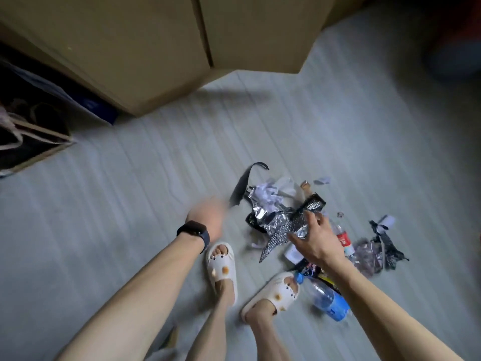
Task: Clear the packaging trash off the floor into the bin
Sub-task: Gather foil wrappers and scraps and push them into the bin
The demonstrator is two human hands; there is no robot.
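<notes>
At the far left we see a dark open-topped bag [28, 142] with rope handles standing on the floor [130, 183]; whether it serves as the bin we cannot tell, and no clear bin shows anywhere. Behind it a large cardboard box [156, 48] fills the top of the view.

Moving right, our left hand [208, 220], a dark watch [193, 231] at its wrist, is smeared by motion. It seems to be closed on the lower end of a black plastic strip [243, 186] that curls up and away from it, but the blur keeps us from being sure of the grip. Below it our feet stand in pale slippers [221, 267], planted just beside the litter so we can bend over it.

Next comes the main heap: silver foil wrapping [276, 225] crumpled together with white paper [268, 194], lying loose on the floor. Our right hand [316, 243] hovers over the heap's right edge with fingers spread wide and holding nothing, shaped, we judge, to gather a big handful rather than pinch one scrap.

Under and right of that hand lie a bottle with a red label [345, 239], a blue-labelled bottle [329, 300] near our right foot, and further right more torn dark and clear plastic [382, 248]. Nearly all the trash is on the floor, so we judge the clearing barely begun.
</notes>
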